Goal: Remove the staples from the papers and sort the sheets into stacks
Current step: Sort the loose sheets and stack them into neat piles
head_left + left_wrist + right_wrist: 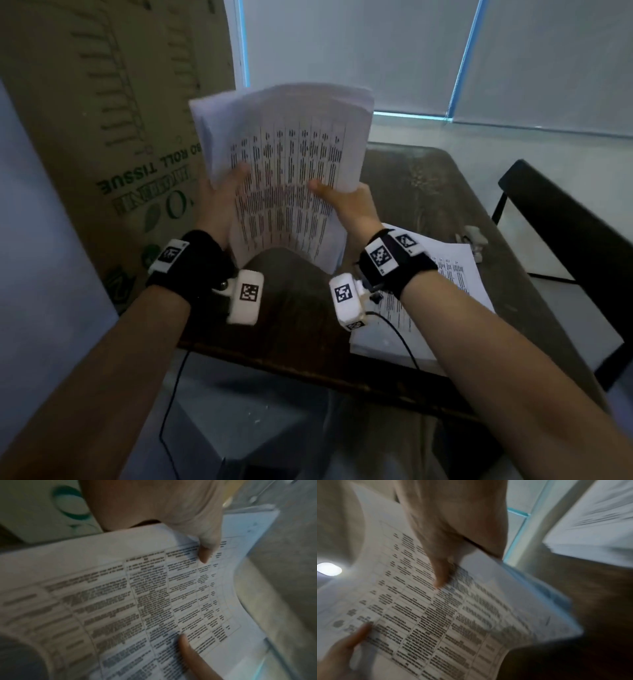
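Observation:
A thick bundle of printed sheets (284, 171) stands on edge above the dark table (428, 192), bowed toward me, its tables of text facing me. My left hand (222, 195) grips its left edge, thumb on the front page. My right hand (346, 202) grips the right edge the same way. In the left wrist view the left thumb (205, 545) presses on the bundle (120, 601), with the right thumb at the bottom. The right wrist view shows the right thumb (440, 572) on the page (436, 622). No staple is visible.
A second pile of printed sheets (452, 274) lies flat on the table at the right. A small pale object (476, 240), blurred, lies beyond it. A large cardboard box (113, 137) stands at the left. A black chair (565, 233) is at the right.

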